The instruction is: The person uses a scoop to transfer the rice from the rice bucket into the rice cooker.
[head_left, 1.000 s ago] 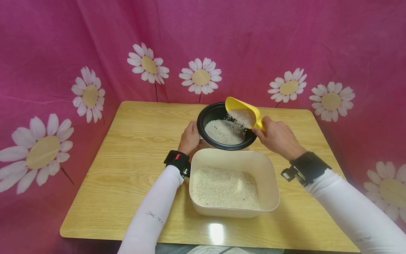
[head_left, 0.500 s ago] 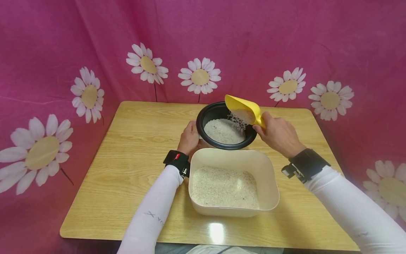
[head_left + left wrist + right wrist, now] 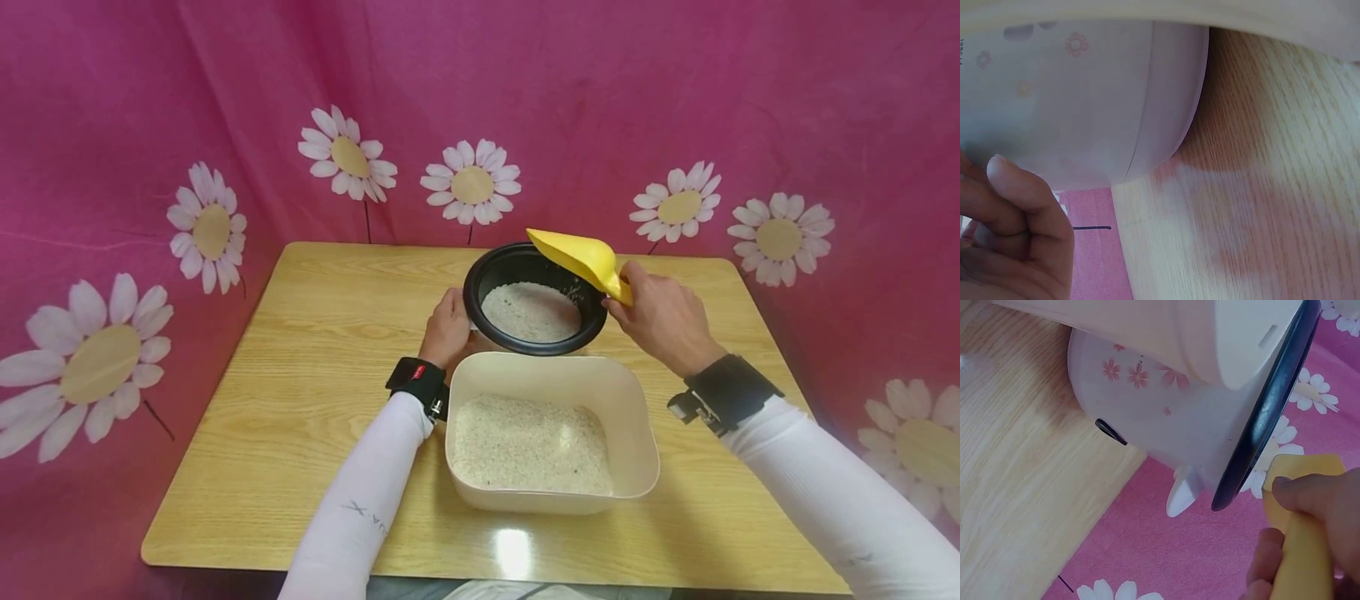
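Pink cloth [image 3: 570,83] walls in the whole scene, big white daisies [image 3: 472,184] printed across it, and before it stands the wooden table [image 3: 315,375]. Just below centre in the head view is the cream bin [image 3: 555,375], pale rice [image 3: 532,446] spread over its floor. At the bin's 12 o'clock, right beyond it, here's the cooker [image 3: 551,348], black-rimmed, with more rice inside. White sleeves [image 3: 356,492] reach in from 7 and 4 o'clock. The left hand [image 3: 446,327] is at the cooker's 9 o'clock side, fingers curled, gripping it; the right hand [image 3: 663,323], out at 3 o'clock, has the yellow scoop [image 3: 581,257] clasped by its handle! That scoop hangs over the cooker's 1 o'clock, mouth tipped down, nose pointing to 10. Black wristbands [image 3: 731,392] circle both arms, and the left one flashes a red tag [image 3: 418,372], its lettering too small to read. Now the print: pink blossoms [image 3: 1138,378] on the cooker's side, tiny text among them, illegible; a dark word [image 3: 962,53] runs sideways at 10 o'clock in the left wrist view, cut short. Sleeve lettering [image 3: 366,512] shows an X, the rest unclear. Smallest of all, loose grains [image 3: 576,293] dot the black wall under the scoop.
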`<state>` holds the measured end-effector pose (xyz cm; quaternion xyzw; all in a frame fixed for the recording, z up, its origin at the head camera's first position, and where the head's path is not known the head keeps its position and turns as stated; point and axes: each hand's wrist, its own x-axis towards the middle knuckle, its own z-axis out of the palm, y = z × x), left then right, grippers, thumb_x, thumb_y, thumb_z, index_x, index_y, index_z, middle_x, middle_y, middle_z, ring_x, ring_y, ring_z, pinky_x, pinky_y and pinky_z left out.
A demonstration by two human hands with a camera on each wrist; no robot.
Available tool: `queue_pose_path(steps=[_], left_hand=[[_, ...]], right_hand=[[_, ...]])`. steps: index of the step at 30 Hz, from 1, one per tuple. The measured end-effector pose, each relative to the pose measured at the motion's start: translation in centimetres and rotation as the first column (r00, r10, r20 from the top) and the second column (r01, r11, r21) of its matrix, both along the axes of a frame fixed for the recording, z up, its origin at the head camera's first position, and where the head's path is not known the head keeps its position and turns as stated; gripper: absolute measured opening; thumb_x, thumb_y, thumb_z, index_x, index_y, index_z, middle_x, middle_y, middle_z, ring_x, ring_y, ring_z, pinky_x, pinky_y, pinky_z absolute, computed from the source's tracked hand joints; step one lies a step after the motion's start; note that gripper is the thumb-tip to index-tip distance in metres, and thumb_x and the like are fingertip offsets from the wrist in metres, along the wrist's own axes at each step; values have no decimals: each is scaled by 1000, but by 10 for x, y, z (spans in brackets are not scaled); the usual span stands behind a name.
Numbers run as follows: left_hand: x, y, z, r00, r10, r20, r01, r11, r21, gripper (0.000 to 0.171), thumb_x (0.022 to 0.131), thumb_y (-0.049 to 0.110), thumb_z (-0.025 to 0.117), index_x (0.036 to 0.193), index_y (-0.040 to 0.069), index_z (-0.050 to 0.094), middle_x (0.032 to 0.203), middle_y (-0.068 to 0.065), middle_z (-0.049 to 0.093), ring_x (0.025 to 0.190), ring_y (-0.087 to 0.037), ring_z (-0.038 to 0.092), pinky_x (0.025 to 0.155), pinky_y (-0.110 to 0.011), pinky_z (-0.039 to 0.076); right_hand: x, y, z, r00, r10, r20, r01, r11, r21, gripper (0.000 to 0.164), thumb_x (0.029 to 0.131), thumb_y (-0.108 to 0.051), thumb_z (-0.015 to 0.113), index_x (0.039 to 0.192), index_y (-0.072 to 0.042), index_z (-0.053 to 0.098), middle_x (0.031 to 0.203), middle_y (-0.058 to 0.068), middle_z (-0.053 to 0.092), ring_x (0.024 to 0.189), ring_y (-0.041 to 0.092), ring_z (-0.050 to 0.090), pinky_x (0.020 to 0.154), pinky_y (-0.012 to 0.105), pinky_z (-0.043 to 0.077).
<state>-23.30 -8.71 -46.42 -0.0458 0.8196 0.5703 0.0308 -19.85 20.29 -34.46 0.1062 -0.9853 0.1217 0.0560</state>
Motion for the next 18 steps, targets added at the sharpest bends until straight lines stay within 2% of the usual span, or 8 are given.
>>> queue_pose_path(steps=[9, 18], left_hand=[[-1, 1, 0, 1000, 0, -15, 0, 1000, 5, 42, 114, 42, 26, 133, 17, 54, 96, -11, 60, 71, -19, 58, 65, -27, 46], [0, 0, -2, 1000, 1, -1, -1, 1000, 22, 42, 113, 42, 27, 133, 18, 54, 97, -10, 60, 72, -20, 58, 63, -27, 46]], right_hand=[[6, -1, 1, 1000, -11, 23, 12, 1000, -28, 47, 96, -30, 73, 127, -1, 52, 93, 21, 66, 70, 30, 58, 63, 42, 54], [21, -9, 3, 997, 51, 49, -48, 997, -63, 45, 96, -31, 72, 123, -1, 54, 82, 16, 63, 61, 24, 54, 54, 29, 44]])
